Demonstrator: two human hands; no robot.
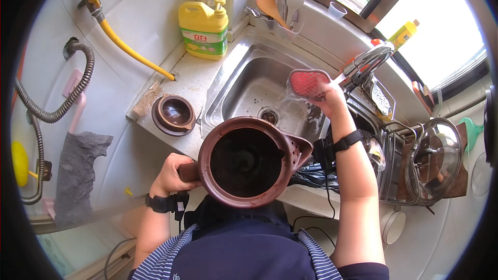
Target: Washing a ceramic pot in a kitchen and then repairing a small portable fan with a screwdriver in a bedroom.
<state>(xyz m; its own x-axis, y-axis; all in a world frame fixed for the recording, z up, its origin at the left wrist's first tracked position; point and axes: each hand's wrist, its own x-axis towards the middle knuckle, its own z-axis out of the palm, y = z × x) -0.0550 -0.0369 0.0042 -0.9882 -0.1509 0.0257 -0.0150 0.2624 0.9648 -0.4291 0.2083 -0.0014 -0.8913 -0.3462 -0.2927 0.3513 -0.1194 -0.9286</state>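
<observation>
Kitchen bench with steel sink (244, 80): your left hand (174, 173) is gripping the brown clay pot (246, 162) by its handle, spout pointing right, while your right hand (327, 101) is clasping a red scrubber (307, 83) above and right of it.

The left hand (171, 173) grips the handle of a brown clay pot (246, 161). At two o'clock from it, the right hand (327, 101) holds a red sponge (308, 83) over the sink (249, 80).

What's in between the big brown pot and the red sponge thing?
In the head view, the bare steel sink floor with its round drain lies between the brown pot and the red scrubber in the right hand.
</observation>
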